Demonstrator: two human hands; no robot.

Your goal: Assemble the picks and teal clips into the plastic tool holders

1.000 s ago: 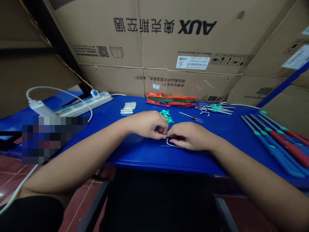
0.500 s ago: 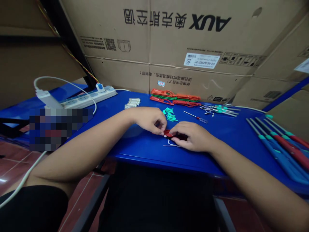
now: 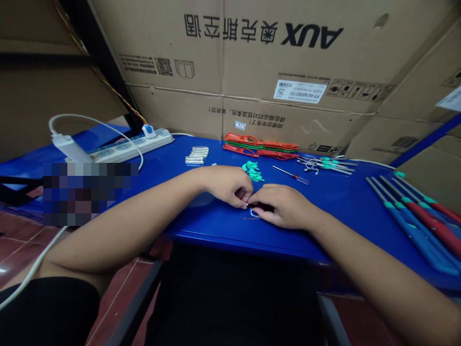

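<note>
Pinching a dark piece [image 3: 260,207], left fingers [image 3: 242,200] and right fingers [image 3: 256,197] closed on it, white wire [image 3: 253,214] below

Power strip [image 3: 126,150] back-left on desk [image 3: 209,228]; tubes [image 3: 197,155] right of it; clips [image 3: 253,171] before frames [image 3: 259,145]; screwdriver [image 3: 290,175] right of clips; long tools [image 3: 414,226] at right end; cartons [image 3: 252,62] behind desk.

Stacked AUX cartons [image 3: 252,72] behind a blue table [image 3: 201,235], red tiled floor [image 3: 122,298].

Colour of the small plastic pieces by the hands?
The small plastic pieces are teal green, best seen in the head view.
</note>
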